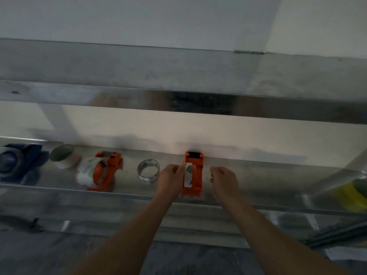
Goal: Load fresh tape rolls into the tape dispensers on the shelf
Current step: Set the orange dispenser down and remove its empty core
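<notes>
Left hand (170, 175) pinches the roll in a boxy orange plastic dispenser (193, 173) on the brushed-metal shelf (258, 175); right hand (223, 178) hovers beside, grip loosely curled, empty.

Both bare forearms extended forward, converging slightly. Left hand (170, 173) curled, fingers (179, 169) pinched together at the tips. Right hand (224, 178) loosely curled, holding nothing, well apart from left.

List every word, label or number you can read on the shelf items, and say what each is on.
None can be read.
Roll in left orange dispenser: green print, blurred.
Loose clear roll: dark print, blurred.
Roll in middle orange dispenser: small marks, blurred.
</notes>
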`<state>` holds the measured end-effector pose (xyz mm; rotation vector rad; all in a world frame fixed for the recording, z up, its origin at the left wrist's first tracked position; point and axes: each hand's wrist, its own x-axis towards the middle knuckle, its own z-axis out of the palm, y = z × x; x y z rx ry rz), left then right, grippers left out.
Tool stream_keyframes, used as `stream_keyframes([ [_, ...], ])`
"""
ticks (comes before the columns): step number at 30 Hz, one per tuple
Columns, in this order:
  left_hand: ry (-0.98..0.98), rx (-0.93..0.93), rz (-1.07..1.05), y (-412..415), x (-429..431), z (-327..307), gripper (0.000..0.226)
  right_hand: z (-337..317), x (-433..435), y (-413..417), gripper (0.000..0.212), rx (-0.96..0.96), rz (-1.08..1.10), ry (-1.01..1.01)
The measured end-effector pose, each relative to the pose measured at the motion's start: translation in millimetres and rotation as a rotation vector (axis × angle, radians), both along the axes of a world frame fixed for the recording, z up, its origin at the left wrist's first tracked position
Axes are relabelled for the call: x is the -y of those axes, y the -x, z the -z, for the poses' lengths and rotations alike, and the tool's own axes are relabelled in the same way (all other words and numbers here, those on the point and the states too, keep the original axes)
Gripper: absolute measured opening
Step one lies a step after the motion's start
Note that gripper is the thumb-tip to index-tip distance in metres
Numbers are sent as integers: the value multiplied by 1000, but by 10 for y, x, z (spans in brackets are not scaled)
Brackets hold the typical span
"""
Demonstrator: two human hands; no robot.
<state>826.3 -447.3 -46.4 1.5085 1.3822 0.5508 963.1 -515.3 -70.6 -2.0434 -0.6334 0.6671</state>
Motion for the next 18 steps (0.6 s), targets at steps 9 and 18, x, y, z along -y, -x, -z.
stream_keyframes([
  [9,17,-6,-93,-86,1,64,22,107,-188,-90,24,-44,-119,23],
  [18,143,28,5,-46,-183,227,28,172,-309,76,30,2,-121,55],
])
